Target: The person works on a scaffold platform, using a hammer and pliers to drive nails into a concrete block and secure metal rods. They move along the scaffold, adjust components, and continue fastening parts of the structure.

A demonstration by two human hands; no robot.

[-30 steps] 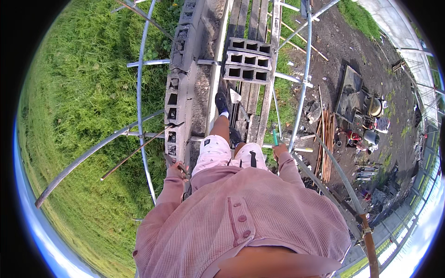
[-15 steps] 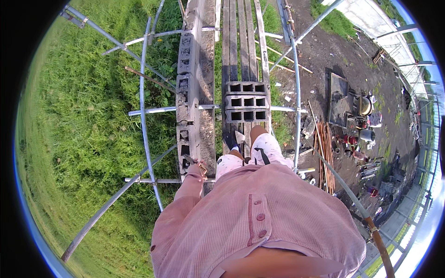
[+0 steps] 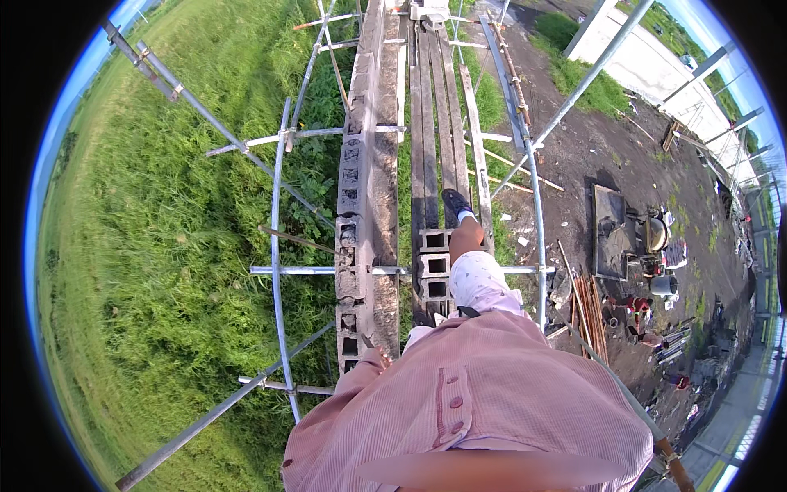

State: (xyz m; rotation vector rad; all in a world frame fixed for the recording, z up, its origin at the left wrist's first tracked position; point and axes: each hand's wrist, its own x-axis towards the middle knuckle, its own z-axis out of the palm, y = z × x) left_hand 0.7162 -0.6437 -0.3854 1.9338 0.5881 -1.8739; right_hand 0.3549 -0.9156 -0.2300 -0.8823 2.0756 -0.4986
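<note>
My left hand (image 3: 380, 359) is low in the view beside the block wall (image 3: 351, 260), closed around a grey, flat tool (image 3: 368, 343), perhaps a trowel, partly hidden by the sleeve. I cannot see my right hand; my shirt and body cover that area. Hollow concrete blocks (image 3: 436, 266) lie on the scaffold planks (image 3: 425, 148), partly hidden by my leg. One dark shoe (image 3: 454, 201) is on or just over the planks beyond them.
Metal scaffold tubes (image 3: 277, 205) line both sides, over tall grass (image 3: 164, 205) at left and dirt at right. A pale bulky object (image 3: 429, 10) ends the planks. Below right lie a metal tray (image 3: 608, 230), timber (image 3: 588, 312), buckets (image 3: 661, 285) and small red shapes.
I have stepped forward: the blocks slid down the view and my leg now reaches past them. My right hand, earlier holding a green-handled tool, has left view. My left hand still holds its tool.
</note>
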